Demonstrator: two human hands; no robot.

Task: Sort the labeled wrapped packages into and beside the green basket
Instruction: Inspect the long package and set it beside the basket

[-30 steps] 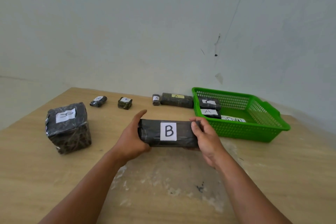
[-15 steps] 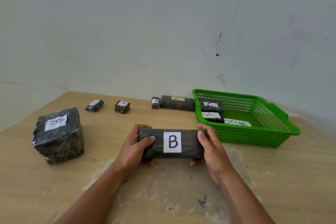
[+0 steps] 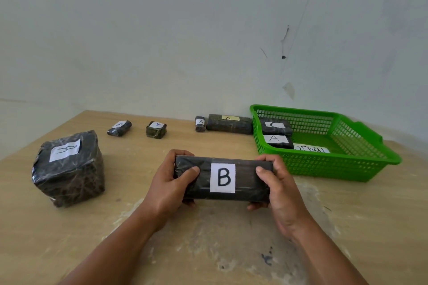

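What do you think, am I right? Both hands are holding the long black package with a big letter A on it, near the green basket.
Not quite. The head view shows the label on the long black package reads B, not A. The rest is right: the left hand and the right hand grip its two ends, and the green basket sits nearby on its right.

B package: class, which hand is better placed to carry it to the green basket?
Right, probably: the right hand grips the B package at the end nearest the green basket; the left hand grips the far end.
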